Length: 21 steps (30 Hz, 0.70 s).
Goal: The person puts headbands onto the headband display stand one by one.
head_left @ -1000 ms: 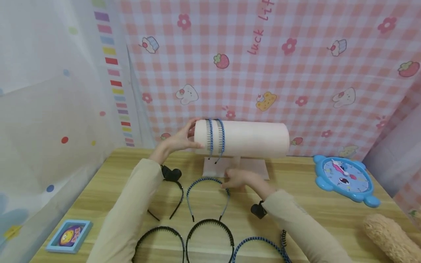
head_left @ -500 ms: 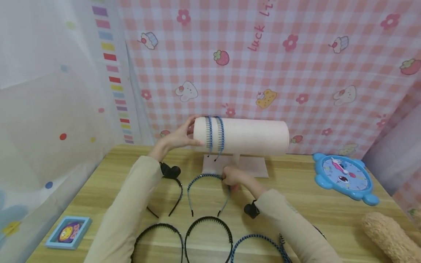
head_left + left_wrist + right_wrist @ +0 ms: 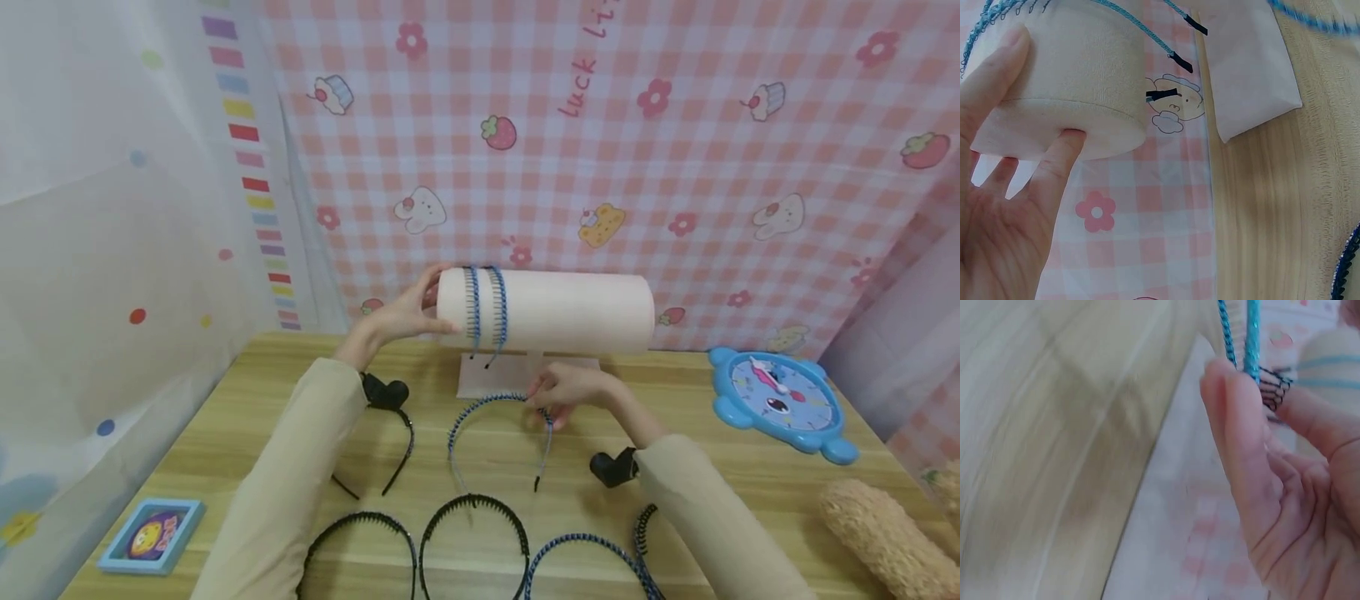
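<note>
Pinched in the right hand [image 3: 572, 390], a blue headband [image 3: 487, 401] comes free of the tabletop [image 3: 667, 400] below center. The left hand [image 3: 407, 315] grips a roll [image 3: 577, 310].

On the pink checked backdrop cloth [image 3: 555, 179] I can read "luck" and a cut-off "li…"; the blue clock's [image 3: 782, 398] markings are too small for me.

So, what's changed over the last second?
The right hand has pinched the blue headband in front of the pale roll and moved it rightward, apparently lifting it. The left hand still holds the roll's end; the two headbands on it stayed put.
</note>
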Motion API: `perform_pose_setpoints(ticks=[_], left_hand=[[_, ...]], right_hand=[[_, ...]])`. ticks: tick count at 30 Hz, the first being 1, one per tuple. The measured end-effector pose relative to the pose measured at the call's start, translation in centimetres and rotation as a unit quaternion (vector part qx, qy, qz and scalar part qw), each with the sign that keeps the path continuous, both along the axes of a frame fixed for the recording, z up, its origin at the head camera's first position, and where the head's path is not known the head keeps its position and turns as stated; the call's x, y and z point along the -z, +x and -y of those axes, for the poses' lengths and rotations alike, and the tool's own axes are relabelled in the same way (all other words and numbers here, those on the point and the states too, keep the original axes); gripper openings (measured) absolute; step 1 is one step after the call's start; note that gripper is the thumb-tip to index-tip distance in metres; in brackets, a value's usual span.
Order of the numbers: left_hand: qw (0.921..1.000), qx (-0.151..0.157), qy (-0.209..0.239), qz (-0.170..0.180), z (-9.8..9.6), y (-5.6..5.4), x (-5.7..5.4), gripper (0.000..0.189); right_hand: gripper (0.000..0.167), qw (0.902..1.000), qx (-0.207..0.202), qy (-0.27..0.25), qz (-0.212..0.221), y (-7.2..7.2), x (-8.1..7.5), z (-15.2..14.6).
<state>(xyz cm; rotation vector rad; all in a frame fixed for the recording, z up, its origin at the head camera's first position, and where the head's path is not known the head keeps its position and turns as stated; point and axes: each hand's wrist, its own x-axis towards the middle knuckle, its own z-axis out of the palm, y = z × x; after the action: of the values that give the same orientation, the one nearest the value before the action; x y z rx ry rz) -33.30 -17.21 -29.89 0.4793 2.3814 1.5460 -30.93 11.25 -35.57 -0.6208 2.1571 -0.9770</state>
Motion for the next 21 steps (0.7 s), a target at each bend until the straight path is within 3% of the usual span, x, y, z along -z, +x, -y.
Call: perform_pose_setpoints(ticks=[7,12,21], left_hand=[[1.0,0.0,-0.005,-0.005,0.1,0.0,-0.1,0.097],[1.0,0.0,-0.003,-0.002,-0.1,0.1,0.0,0.097],[1.0,0.004,-0.006,0.001,-0.1,-0.1,0.1,0.096]], right_hand=[[0.039,0.999,0.0,0.003,0.043,-0.1,-1.2,-4.7],[0.028,0.9986,-0.006,0.033,0.041,0.4,-2.2,-8.6],[0.036,0.9942,0.068,0.053,0.064,1.7,-4.1,-14.0]])
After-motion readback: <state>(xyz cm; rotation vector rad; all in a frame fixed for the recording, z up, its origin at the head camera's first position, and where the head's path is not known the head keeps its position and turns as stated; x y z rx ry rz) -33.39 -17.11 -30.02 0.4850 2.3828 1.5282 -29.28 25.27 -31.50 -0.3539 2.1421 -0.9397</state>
